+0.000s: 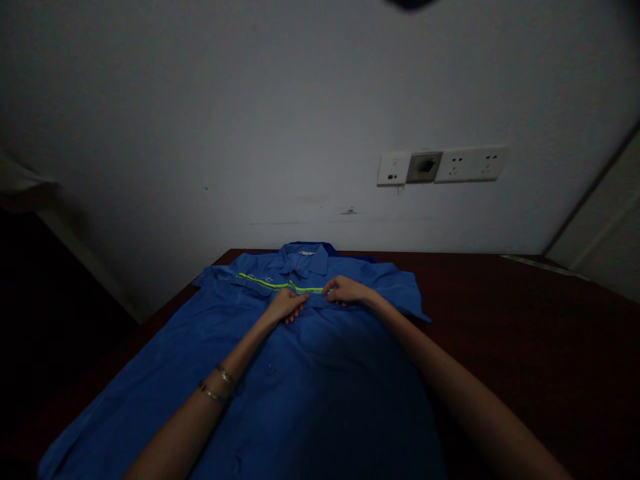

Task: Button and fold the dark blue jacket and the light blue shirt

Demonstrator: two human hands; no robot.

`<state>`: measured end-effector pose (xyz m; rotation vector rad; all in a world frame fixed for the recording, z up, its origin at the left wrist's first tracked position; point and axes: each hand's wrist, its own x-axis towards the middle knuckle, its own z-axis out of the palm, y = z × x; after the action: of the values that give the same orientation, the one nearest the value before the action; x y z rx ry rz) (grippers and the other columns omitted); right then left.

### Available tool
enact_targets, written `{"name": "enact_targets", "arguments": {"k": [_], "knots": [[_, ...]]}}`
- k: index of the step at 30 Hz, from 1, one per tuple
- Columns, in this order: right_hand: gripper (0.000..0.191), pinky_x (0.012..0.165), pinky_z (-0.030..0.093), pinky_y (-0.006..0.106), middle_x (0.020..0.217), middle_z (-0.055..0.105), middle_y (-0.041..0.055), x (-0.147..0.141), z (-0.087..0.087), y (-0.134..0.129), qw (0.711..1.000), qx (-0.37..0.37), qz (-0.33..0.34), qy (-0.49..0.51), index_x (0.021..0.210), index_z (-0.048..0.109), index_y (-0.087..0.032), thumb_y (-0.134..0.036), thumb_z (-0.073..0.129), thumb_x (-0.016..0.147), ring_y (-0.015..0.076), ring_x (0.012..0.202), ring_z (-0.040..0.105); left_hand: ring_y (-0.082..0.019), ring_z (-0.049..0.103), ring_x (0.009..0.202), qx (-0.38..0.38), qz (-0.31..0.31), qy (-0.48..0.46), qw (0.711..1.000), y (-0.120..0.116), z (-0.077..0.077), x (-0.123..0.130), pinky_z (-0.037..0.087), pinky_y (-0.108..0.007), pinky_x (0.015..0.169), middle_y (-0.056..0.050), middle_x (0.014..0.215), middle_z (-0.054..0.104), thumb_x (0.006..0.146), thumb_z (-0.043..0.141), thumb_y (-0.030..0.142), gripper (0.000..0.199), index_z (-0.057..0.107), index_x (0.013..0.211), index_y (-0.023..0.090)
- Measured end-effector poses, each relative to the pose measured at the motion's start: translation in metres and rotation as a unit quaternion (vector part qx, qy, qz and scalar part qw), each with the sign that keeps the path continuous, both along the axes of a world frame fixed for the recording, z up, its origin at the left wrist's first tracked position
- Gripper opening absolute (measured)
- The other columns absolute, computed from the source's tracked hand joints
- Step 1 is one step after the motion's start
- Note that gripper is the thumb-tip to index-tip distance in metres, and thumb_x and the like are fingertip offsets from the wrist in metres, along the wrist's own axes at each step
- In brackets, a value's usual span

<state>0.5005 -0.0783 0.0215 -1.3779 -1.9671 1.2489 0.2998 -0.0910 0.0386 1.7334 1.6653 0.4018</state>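
Observation:
A blue short-sleeved shirt [280, 373] with a collar and a yellow-green stripe lies spread front up, its collar toward the wall. My left hand [289, 305] pinches the shirt's cloth at the middle of the chest, just below the stripe. Close to its right, my right hand [343, 291] has its thumb and fingers bent together on the cloth at the stripe's right end. A small gap separates the two hands. Some fingertips are hidden in the dim light.
The shirt rests on a dark red-brown table [525, 333] against a pale wall [225, 133]. White socket plates [470, 165] are fixed to the wall at the right. Darker blue cloth [333, 250] shows behind the collar.

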Motion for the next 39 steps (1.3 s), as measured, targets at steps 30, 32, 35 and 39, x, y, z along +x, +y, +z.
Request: {"name": "enact_targets", "arguments": {"k": [30,32,35,39], "knots": [[0.025,0.041,0.042,0.015,0.054,0.056,-0.0029,-0.006,0.003,-0.007,0.999,-0.024,-0.047,-0.015,0.092,0.063,-0.013,-0.018,0.064,0.067,0.0075,0.046,0.052,-0.004,0.029,0.024,0.007,0.041,-0.079,0.996,-0.003,-0.004,0.003,0.017,-0.018,0.029,0.007,0.030,0.035,0.068,0.060,0.035,0.037,0.042,0.042,0.017],[0.026,0.041,0.042,0.014,0.054,0.056,-0.0028,-0.007,0.002,-0.006,0.999,-0.026,-0.045,-0.010,0.091,0.063,-0.012,-0.017,0.064,0.066,0.0077,0.047,0.053,-0.004,0.029,0.024,0.005,0.045,-0.079,0.996,-0.004,-0.003,0.004,0.017,-0.018,0.029,0.007,0.030,0.035,0.068,0.060,0.034,0.036,0.042,0.042,0.016],[0.030,0.041,0.042,0.014,0.052,0.055,-0.0037,-0.007,0.003,-0.007,0.998,-0.031,-0.050,-0.010,0.094,0.062,-0.012,-0.015,0.065,0.065,0.0078,0.046,0.053,-0.004,0.028,0.023,-0.003,0.050,-0.078,0.996,-0.006,0.000,0.005,0.016,-0.018,0.029,0.007,0.030,0.036,0.069,0.059,0.033,0.033,0.045,0.044,0.016],[0.034,0.041,0.044,0.015,0.049,0.055,-0.0041,-0.009,0.005,-0.009,0.996,-0.040,-0.075,-0.001,0.096,0.059,-0.011,-0.014,0.066,0.063,0.0094,0.046,0.055,-0.004,0.028,0.024,-0.004,0.043,-0.083,0.996,-0.006,0.000,0.004,0.016,-0.018,0.030,0.007,0.032,0.037,0.068,0.058,0.035,0.029,0.049,0.049,0.015]]}}
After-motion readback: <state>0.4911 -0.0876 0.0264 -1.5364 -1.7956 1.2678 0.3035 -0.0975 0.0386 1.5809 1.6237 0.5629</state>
